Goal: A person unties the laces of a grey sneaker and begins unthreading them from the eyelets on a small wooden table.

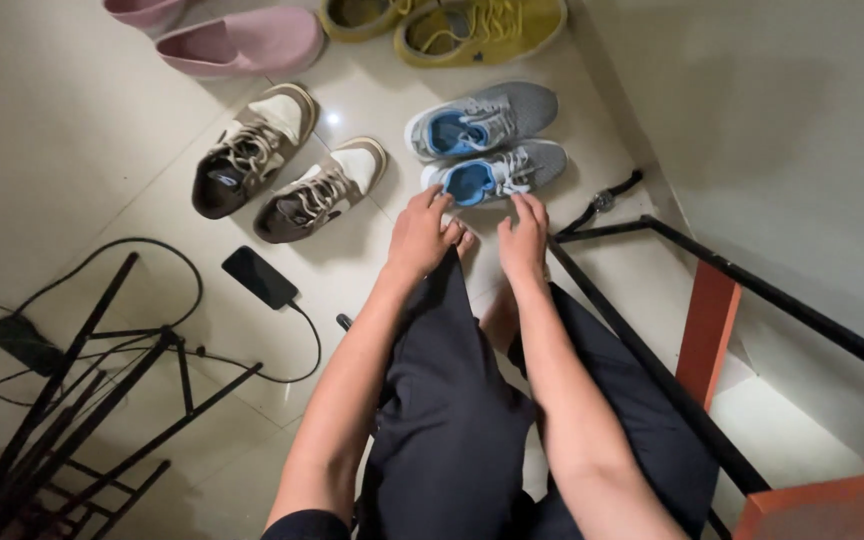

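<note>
Head view: glossy cream floor tiles (82,150); both open hands, left hand (420,235) and right hand (524,238), empty, touch the near grey mesh sneaker (497,172).

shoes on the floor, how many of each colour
grey shoes with blue lining, nearest both hands: 2
brown and cream sneakers: 2
pink slip-ons, one cut off by the frame edge: 2
yellow lace-ups, partly cut off: 2
total: 8

Grey, blue-lined sneaker (497,172) upright on tile, beside its twin (482,120)
</note>
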